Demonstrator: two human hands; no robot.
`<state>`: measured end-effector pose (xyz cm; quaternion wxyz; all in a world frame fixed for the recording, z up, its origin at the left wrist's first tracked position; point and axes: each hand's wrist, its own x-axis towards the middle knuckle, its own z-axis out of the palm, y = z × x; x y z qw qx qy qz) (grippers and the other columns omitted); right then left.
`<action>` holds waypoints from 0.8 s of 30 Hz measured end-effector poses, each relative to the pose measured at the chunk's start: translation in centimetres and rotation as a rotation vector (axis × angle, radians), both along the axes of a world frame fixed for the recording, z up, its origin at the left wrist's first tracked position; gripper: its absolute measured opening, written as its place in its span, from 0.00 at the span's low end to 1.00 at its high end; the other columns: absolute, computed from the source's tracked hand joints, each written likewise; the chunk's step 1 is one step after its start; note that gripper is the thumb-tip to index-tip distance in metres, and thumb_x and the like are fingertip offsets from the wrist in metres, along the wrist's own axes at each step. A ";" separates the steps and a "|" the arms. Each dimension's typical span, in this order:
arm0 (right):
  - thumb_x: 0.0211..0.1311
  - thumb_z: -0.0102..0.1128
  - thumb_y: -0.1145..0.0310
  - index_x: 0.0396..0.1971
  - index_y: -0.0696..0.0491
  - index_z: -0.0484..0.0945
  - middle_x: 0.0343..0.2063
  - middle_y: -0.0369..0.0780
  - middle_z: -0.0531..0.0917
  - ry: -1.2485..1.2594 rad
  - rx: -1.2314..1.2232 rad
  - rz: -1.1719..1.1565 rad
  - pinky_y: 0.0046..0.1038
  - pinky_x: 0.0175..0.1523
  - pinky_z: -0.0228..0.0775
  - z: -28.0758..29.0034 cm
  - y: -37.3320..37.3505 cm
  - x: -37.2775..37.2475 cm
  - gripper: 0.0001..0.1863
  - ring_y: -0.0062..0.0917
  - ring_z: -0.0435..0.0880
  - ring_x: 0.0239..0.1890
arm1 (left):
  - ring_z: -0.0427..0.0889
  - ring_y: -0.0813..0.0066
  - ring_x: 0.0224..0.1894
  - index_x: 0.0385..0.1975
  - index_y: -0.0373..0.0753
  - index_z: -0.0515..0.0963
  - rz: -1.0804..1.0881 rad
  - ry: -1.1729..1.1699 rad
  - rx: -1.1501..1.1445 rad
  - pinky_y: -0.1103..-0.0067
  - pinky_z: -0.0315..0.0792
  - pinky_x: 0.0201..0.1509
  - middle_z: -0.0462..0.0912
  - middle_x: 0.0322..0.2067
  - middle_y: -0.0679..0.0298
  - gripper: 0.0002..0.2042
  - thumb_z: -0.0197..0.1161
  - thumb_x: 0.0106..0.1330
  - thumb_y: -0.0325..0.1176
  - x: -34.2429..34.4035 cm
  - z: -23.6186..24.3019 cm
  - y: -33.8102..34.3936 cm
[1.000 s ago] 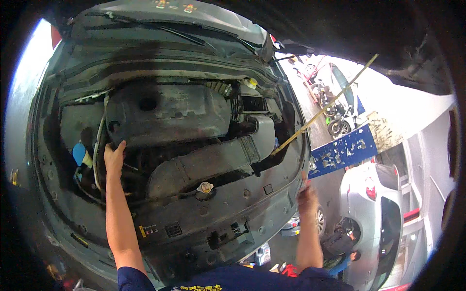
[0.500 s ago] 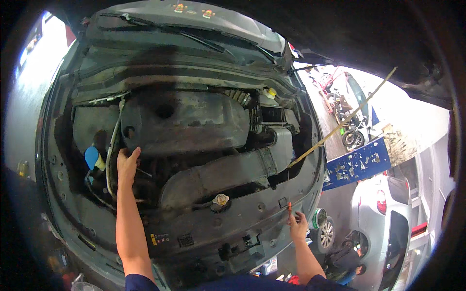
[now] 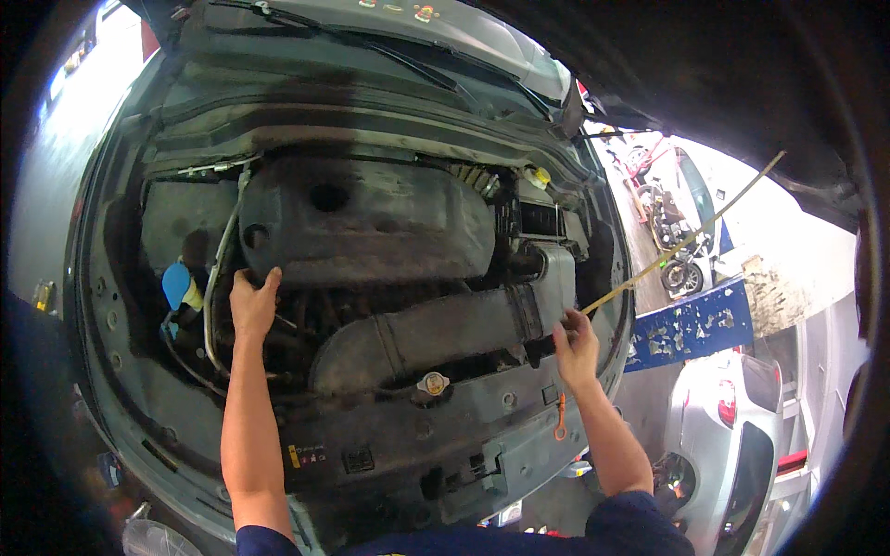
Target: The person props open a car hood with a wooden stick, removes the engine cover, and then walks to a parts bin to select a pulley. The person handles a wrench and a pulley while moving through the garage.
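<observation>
The person's left hand [image 3: 250,308] is at the lower left corner of the dark engine cover [image 3: 399,222], its thumb and fingers spread apart at the edge; how firmly it bears on the plastic cannot be told. The right hand [image 3: 578,357] is raised beside the right end of the ribbed air duct [image 3: 445,329], fingers bent and thumb near them; whether they pinch anything cannot be made out. Below this hand an orange ring-ended handle [image 3: 560,422] shows against the front panel [image 3: 389,431], its ring toward the person; whether it rests there or hangs is unclear. A yellowish rod [image 3: 686,239] slants from near the right fingertips up toward the raised bonnet [image 3: 667,74]. Between the forearms, a round metal cap [image 3: 432,383] stands in front of the duct. Left of the left hand run a pale pipe [image 3: 225,278] and, beyond it, a blue cap [image 3: 175,285]. Farther out, to the right, are a blue board [image 3: 691,326] with worn patches, a silver car [image 3: 714,417] and a motorcycle [image 3: 681,277].
</observation>
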<state>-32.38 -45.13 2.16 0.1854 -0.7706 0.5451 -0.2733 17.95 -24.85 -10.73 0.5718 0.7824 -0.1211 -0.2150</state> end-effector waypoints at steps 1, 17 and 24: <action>0.69 0.64 0.61 0.57 0.62 0.75 0.45 0.47 0.86 -0.036 0.027 0.062 0.32 0.53 0.77 -0.7 -1.9 2.5 0.24 0.33 0.87 0.47 | 0.81 0.74 0.25 0.50 0.28 0.74 0.028 -0.068 -0.011 0.76 0.75 0.31 0.83 0.30 0.60 0.24 0.72 0.65 0.42 -0.1 -0.3 -0.1; 0.57 0.41 0.15 0.78 0.55 0.51 0.77 0.53 0.53 0.046 0.565 0.168 0.50 0.77 0.46 -9.1 -36.0 28.1 0.65 0.45 0.53 0.79 | 0.82 0.77 0.39 0.59 0.22 0.72 0.064 -0.062 -0.200 0.78 0.76 0.45 0.86 0.39 0.58 0.28 0.71 0.68 0.37 -0.5 -3.1 0.0; 0.51 0.43 0.12 0.81 0.39 0.37 0.81 0.45 0.39 0.111 0.637 0.295 0.52 0.79 0.37 -13.6 -40.7 32.0 0.66 0.47 0.39 0.81 | 0.83 0.73 0.39 0.59 0.22 0.72 0.046 -0.124 -0.079 0.75 0.77 0.48 0.86 0.41 0.56 0.28 0.68 0.68 0.39 -0.8 -2.3 -0.3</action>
